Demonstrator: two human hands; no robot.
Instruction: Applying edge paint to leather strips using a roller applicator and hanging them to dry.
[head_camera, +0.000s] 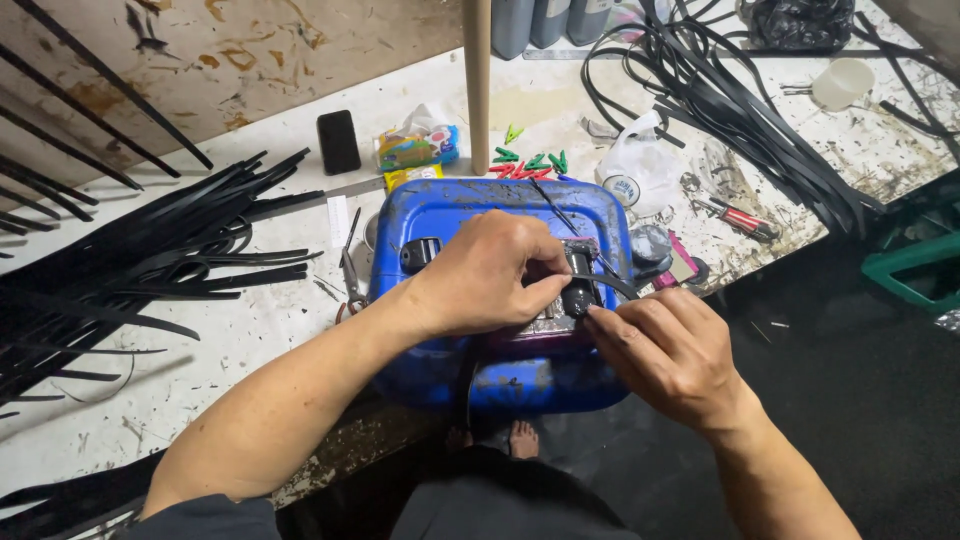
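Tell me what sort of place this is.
Probably a small craft workshop: a paint-stained worktable piled with black strips, scissors, a screwdriver, and both hands, left hand and right hand, working a strip over a blue container.

You have a single view, taken from the camera on your head. It looks steeply down and forward over your forearms, close to the blue container (500, 215) at frame centre. The white worktable (250, 330) fills the upper field; dark floor (850, 380) shows lower right. No second view shares the scene.
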